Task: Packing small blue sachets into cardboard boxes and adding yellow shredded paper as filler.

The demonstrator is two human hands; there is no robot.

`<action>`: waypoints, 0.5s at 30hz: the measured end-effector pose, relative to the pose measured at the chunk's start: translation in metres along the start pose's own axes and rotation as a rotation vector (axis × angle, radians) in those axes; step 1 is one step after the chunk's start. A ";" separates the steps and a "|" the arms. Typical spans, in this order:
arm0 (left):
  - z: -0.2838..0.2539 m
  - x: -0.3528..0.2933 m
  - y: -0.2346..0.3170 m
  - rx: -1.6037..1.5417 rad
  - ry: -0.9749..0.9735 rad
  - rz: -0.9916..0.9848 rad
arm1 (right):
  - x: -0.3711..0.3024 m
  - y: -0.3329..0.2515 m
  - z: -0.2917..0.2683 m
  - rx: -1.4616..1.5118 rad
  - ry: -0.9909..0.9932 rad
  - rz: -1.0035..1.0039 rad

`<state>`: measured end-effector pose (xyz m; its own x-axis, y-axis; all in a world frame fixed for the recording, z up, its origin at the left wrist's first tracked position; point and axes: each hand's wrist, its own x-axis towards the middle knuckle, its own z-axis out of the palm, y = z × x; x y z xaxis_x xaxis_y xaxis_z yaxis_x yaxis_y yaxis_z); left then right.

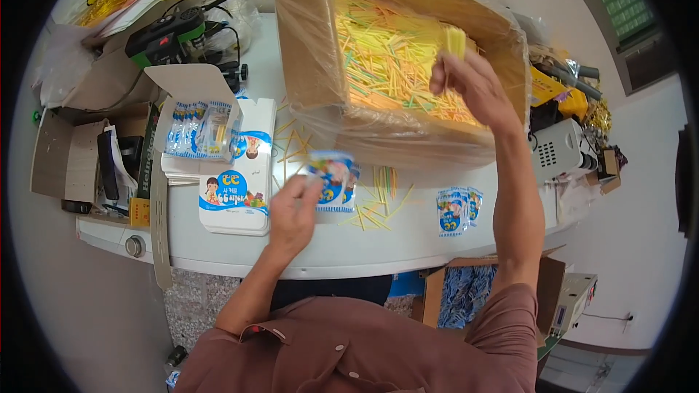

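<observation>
My left hand holds a small blue and white printed sachet above the white table. My right hand reaches into a large cardboard box lined with clear plastic and pinches a small bundle of yellow straws. The box is full of loose thin straws in yellow, orange and green. Several straws lie scattered on the table in front of the box.
An open white and blue carton with sachets inside stands left of my hand. A small stack of sachets lies to the right. A black and green tool sits at the back left, a white device at the right, a cardboard box below the table.
</observation>
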<state>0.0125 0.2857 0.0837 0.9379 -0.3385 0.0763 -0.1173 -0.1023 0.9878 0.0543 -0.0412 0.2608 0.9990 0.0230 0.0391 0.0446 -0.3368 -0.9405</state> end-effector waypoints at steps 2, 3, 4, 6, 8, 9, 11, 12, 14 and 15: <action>-0.012 0.001 0.035 -0.297 0.065 -0.060 | -0.046 -0.001 0.032 0.316 -0.128 0.103; -0.010 0.005 0.051 -0.516 0.063 -0.050 | -0.069 0.003 0.049 0.444 -0.245 0.132; -0.010 0.012 0.061 -0.566 -0.068 -0.022 | -0.095 0.010 0.068 0.457 -0.284 0.241; -0.003 0.023 0.078 -0.629 -0.333 -0.051 | -0.130 0.031 0.113 0.569 -0.367 0.379; 0.018 0.028 0.070 -0.418 -0.679 -0.103 | -0.153 0.063 0.157 0.883 -0.346 0.432; 0.025 0.024 0.087 -0.415 -0.861 -0.338 | -0.161 0.081 0.171 1.103 -0.288 0.447; 0.032 0.018 0.071 -0.362 -0.868 -0.433 | -0.167 0.094 0.189 1.222 -0.250 0.430; 0.038 0.013 0.057 -0.313 -0.874 -0.515 | -0.174 0.102 0.199 1.297 -0.188 0.482; 0.046 0.002 0.023 -0.283 -0.618 -0.190 | -0.184 0.108 0.203 1.126 -0.058 0.462; 0.046 -0.001 0.018 -0.280 -0.456 -0.079 | -0.188 0.112 0.199 0.981 0.016 0.400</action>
<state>-0.0052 0.2411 0.0950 0.6958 -0.7182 -0.0052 0.0979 0.0877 0.9913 -0.1300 0.1041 0.0815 0.9397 0.0640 -0.3360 -0.3071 0.5904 -0.7464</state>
